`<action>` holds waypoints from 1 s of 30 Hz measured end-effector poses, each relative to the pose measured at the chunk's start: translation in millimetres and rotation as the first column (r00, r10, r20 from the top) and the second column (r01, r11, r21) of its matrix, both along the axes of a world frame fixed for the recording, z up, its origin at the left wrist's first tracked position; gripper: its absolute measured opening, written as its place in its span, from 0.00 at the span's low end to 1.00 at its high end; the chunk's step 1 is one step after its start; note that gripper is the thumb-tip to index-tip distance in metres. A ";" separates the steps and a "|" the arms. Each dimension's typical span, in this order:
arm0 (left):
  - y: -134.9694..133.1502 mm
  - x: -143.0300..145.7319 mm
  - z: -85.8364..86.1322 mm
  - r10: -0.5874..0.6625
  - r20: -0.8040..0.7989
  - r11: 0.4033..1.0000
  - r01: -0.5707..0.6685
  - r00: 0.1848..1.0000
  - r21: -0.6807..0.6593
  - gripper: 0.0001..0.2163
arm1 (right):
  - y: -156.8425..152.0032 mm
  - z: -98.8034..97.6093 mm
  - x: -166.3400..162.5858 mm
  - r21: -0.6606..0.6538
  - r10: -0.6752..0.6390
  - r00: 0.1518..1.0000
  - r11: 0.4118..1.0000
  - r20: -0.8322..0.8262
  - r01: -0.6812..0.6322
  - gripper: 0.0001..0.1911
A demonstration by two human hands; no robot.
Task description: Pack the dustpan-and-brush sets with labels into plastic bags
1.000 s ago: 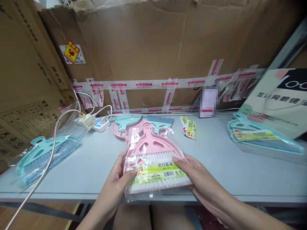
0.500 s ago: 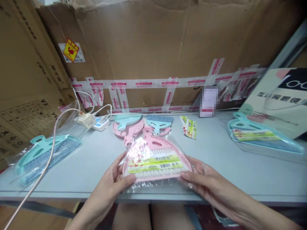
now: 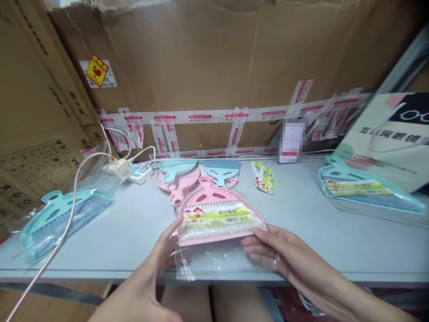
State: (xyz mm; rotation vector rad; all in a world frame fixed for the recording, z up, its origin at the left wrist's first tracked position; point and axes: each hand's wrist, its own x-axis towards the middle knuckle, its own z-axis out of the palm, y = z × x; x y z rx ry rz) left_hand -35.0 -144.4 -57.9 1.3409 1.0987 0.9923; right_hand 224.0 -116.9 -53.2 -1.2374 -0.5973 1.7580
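Before me is a pink dustpan-and-brush set (image 3: 217,194) in a clear plastic bag, with white bristles and a yellow-green printed label (image 3: 217,217) across it. My right hand (image 3: 279,250) grips its right corner, thumb on top and fingers beneath. At the left edge my left hand (image 3: 157,268) is open: its thumb is spread away toward me, while its fingers lie against the bag's side, partly hidden. The loose plastic flap (image 3: 214,261) of the bag hangs toward the table's front edge.
Behind lie loose pink dustpans (image 3: 187,181), a blue dustpan (image 3: 179,167), a blue brush (image 3: 221,170) and spare labels (image 3: 264,179). Bagged blue sets lie left (image 3: 67,214) and right (image 3: 368,188). A cable (image 3: 72,210) crosses the left side. A phone (image 3: 291,141) leans against the large carton (image 3: 201,58).
My left thumb has come off the bag and swung down toward me. The set now lies flatter, with its label clearer and the bag's flap stretched toward me. My right hand keeps its corner.
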 end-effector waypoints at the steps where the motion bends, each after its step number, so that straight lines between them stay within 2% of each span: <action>1: 1.0 -4.6 -1.8 -0.010 -0.088 0.999 0.013 0.996 0.034 0.45 | -0.7 -2.2 1.9 0.017 -0.005 1.000 1.000 -0.003 0.005 0.16; 4: 8.2 -8.7 -6.0 0.052 -0.287 0.994 -0.020 0.956 0.112 0.27 | -3.6 -8.0 9.8 0.084 -0.031 0.999 0.996 -0.035 0.034 0.32; 6: 13.2 -4.7 -7.5 0.130 -0.313 0.983 -0.080 0.941 0.167 0.19 | -4.6 -9.5 16.1 0.170 0.016 0.999 0.985 -0.043 -0.009 0.35; 9: 17.2 3.6 -8.2 0.258 -0.324 0.955 -0.189 0.910 0.229 0.12 | -3.3 -8.9 22.6 0.298 0.136 0.986 0.942 0.091 -0.158 0.27; 11: 17.8 7.9 -7.6 0.313 -0.328 0.938 -0.237 0.891 0.251 0.09 | -1.2 -8.8 21.8 0.338 0.151 0.959 0.913 0.238 -0.228 0.22; 14: 17.4 12.6 -5.9 0.329 -0.281 0.933 -0.265 0.901 0.243 0.08 | 2.3 -11.9 13.1 0.394 0.029 0.918 0.897 0.396 -0.198 0.14; 16: 16.4 15.6 -4.6 0.336 -0.226 0.931 -0.287 0.914 0.225 0.08 | 4.7 -15.2 6.0 0.431 -0.074 0.905 0.893 0.418 -0.126 0.13; 21: 13.9 22.3 3.3 0.406 -0.146 0.896 -0.362 0.902 0.257 0.07 | 11.8 -14.1 -5.2 0.522 -0.243 0.911 0.852 0.333 0.036 0.19; 24: 19.8 25.5 13.8 0.447 -0.103 0.858 -0.393 0.889 0.331 0.06 | 21.3 -3.3 -11.1 0.595 -0.301 0.923 0.797 0.239 0.106 0.20; 27: 37.6 28.1 25.4 0.479 -0.045 0.810 -0.421 0.877 0.409 0.05 | 39.2 10.5 -17.9 0.657 -0.314 0.945 0.732 0.091 0.180 0.18; 28: 45.5 28.5 28.5 0.479 -0.024 0.795 -0.422 0.878 0.435 0.05 | 47.1 15.0 -19.6 0.661 -0.290 0.956 0.726 0.046 0.189 0.23; 30: 61.0 28.3 32.8 0.462 0.019 0.774 -0.413 0.887 0.480 0.05 | 64.0 22.7 -21.5 0.642 -0.212 0.977 0.747 -0.022 0.176 0.39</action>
